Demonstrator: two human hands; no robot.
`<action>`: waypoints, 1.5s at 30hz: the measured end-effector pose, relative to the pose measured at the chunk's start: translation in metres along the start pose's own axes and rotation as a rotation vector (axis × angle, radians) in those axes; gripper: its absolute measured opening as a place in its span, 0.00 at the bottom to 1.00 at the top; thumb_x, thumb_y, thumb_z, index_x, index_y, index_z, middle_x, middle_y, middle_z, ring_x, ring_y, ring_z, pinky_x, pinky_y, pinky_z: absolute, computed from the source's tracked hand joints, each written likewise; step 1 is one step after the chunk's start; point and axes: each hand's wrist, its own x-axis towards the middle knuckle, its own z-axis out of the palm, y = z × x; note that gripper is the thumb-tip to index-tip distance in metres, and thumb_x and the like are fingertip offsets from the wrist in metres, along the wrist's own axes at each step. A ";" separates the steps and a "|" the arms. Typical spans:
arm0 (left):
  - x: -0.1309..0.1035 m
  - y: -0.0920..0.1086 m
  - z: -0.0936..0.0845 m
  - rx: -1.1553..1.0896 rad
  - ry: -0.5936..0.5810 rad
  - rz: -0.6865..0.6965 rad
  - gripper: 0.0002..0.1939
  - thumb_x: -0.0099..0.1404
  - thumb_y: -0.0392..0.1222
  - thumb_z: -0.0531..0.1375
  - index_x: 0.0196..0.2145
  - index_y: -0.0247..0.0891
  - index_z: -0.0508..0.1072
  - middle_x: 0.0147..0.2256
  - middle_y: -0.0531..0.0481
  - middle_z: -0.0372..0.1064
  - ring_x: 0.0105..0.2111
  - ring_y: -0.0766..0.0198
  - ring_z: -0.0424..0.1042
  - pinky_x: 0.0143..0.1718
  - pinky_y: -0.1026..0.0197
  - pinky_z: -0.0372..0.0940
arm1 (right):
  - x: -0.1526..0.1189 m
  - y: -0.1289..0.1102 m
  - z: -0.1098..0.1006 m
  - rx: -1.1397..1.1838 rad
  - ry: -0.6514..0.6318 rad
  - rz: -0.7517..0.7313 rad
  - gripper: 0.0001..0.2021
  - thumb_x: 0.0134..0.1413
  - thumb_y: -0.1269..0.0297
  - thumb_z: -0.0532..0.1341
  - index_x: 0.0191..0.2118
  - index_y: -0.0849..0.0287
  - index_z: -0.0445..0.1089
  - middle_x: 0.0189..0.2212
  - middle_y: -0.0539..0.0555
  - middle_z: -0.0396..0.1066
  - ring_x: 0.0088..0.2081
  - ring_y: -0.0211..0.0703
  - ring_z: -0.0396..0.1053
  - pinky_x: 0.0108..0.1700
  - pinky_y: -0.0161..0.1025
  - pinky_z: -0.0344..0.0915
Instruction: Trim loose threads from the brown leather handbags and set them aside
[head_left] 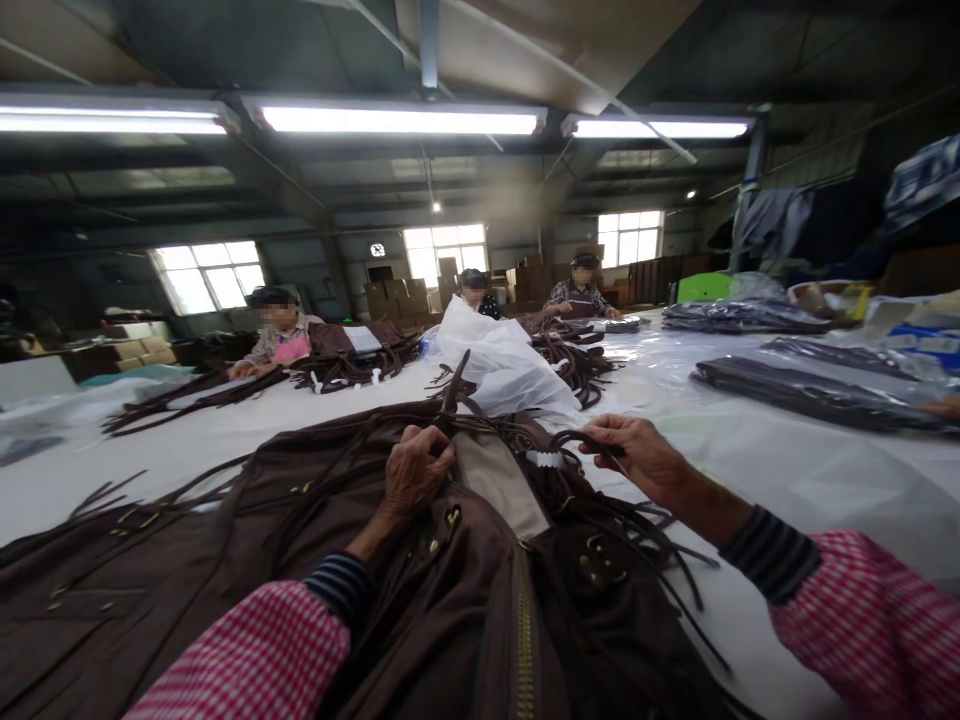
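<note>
Brown bags (450,600) with long straps, brass fittings and a brass zipper fill the front of the white table. My left hand (417,468) is closed around a dark brown strap (456,388) whose pointed end sticks up, beside a beige panel (501,478). To the right, my right hand (634,452) pinches a looped dark strap (574,438) between thumb and fingers. A small white clip (545,460) sits around straps between my hands. More loose straps hang off to the right, below my right hand.
Crumpled white plastic (495,360) lies just beyond the bags. More brown strapped bags (352,350) rest at the far side, where three people work. Plastic-wrapped dark packs (810,390) lie at the right, near a green object (703,288).
</note>
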 end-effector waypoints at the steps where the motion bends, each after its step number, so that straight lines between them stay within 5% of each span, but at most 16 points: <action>1: 0.000 0.000 0.000 0.000 0.003 -0.004 0.06 0.63 0.44 0.60 0.31 0.40 0.74 0.32 0.52 0.63 0.31 0.64 0.67 0.35 0.62 0.59 | 0.006 0.010 -0.004 -0.098 0.025 -0.006 0.12 0.38 0.60 0.73 0.28 0.61 0.73 0.27 0.53 0.75 0.29 0.39 0.72 0.27 0.33 0.65; 6: 0.001 0.001 0.000 0.007 -0.005 -0.012 0.06 0.62 0.44 0.60 0.31 0.40 0.74 0.32 0.52 0.63 0.31 0.63 0.67 0.35 0.62 0.59 | 0.025 0.037 -0.023 -0.497 -0.017 -0.202 0.11 0.41 0.57 0.67 0.25 0.60 0.71 0.20 0.48 0.68 0.24 0.38 0.63 0.29 0.37 0.60; 12: 0.001 0.000 0.000 0.011 0.000 -0.002 0.07 0.62 0.46 0.59 0.31 0.41 0.74 0.32 0.52 0.63 0.33 0.62 0.67 0.37 0.61 0.59 | 0.009 0.013 -0.029 -0.824 -0.037 -0.551 0.08 0.52 0.59 0.63 0.27 0.57 0.75 0.33 0.54 0.75 0.39 0.48 0.68 0.42 0.42 0.63; 20: 0.003 -0.003 -0.001 0.017 -0.019 -0.016 0.09 0.62 0.47 0.59 0.32 0.40 0.74 0.33 0.52 0.63 0.32 0.63 0.66 0.35 0.61 0.58 | -0.034 -0.001 -0.026 -0.777 -0.294 -0.470 0.07 0.56 0.63 0.63 0.30 0.57 0.75 0.30 0.51 0.75 0.34 0.43 0.70 0.39 0.38 0.63; 35: 0.001 -0.002 -0.001 0.012 -0.007 -0.023 0.08 0.63 0.46 0.60 0.31 0.40 0.73 0.33 0.52 0.64 0.30 0.64 0.66 0.35 0.61 0.59 | -0.020 0.003 -0.013 -0.912 -0.354 -0.545 0.07 0.59 0.66 0.59 0.32 0.56 0.75 0.28 0.48 0.74 0.31 0.40 0.69 0.35 0.34 0.61; 45: -0.002 0.001 -0.002 -0.023 -0.003 -0.013 0.06 0.62 0.43 0.60 0.31 0.40 0.74 0.32 0.52 0.63 0.33 0.62 0.68 0.38 0.61 0.60 | 0.052 -0.021 0.047 -1.148 -0.301 -0.647 0.10 0.51 0.74 0.57 0.30 0.58 0.76 0.29 0.52 0.76 0.34 0.41 0.71 0.37 0.34 0.60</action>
